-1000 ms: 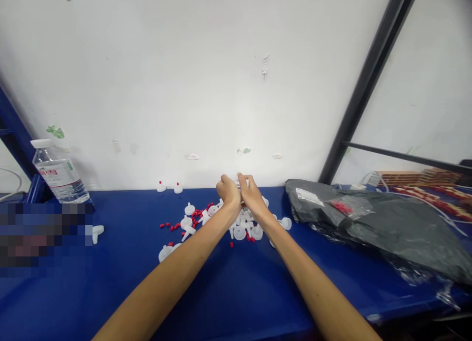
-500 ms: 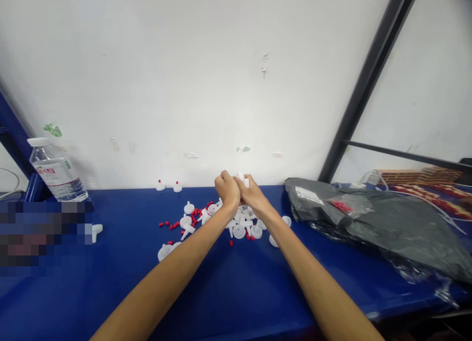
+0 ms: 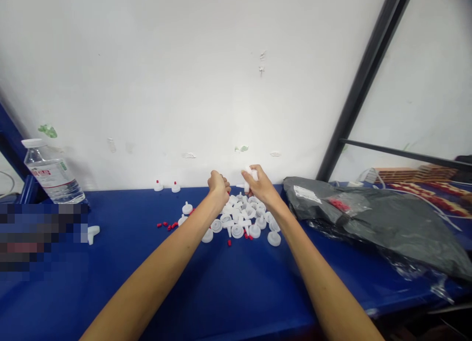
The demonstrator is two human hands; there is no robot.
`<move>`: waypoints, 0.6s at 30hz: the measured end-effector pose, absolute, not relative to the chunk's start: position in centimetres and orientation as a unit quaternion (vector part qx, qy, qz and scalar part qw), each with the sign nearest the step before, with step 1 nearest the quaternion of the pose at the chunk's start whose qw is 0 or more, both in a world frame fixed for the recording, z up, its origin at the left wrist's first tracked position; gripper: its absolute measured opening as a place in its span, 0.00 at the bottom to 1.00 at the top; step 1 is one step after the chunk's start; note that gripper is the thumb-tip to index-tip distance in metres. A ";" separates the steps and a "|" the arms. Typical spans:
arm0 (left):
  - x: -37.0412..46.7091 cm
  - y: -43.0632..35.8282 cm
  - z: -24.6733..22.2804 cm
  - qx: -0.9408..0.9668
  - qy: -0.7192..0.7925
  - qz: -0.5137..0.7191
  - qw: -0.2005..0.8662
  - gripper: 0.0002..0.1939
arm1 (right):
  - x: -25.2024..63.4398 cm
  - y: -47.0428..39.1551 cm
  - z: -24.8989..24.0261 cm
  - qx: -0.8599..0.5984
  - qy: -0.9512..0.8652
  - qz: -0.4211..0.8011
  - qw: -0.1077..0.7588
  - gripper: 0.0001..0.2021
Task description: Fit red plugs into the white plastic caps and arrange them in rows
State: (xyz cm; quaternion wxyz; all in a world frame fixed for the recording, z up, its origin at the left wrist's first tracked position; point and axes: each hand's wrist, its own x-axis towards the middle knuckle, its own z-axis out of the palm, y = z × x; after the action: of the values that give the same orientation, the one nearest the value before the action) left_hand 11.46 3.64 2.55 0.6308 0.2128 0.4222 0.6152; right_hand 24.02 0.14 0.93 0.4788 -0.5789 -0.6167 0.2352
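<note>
My right hand is closed on a white nozzle cap, its thin spout pointing left. To its left, my left hand is curled with fingers folded in; what it holds, if anything, is hidden. Below both hands lies a pile of white nozzle caps, round bases and spouts turned every way. Small red tips are scattered among and left of them, some hidden behind my left forearm. Two white caps with red tips on, one beside the other, stand upright near the wall.
The blue table meets a white wall. A water bottle stands at the left, near a lone white nozzle cap. At the right lies a dark grey plastic bag, with a clear bag of red pieces on it.
My hands were together above the pile and have drawn apart, the left one going left, the right one right. The white nozzle cap in my right hand shows more clearly.
</note>
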 end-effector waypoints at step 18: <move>12.0 4.2 0.8 0.270 0.361 0.512 0.731 0.19 | 25.2 -0.7 0.3 -0.646 -0.744 0.002 0.172 0.18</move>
State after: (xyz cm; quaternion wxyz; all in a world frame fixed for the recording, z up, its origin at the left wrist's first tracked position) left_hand 12.04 4.16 0.83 0.7310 0.2696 0.3614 0.5122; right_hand 25.20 -0.65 0.27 0.1718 -0.6459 -0.7439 0.0017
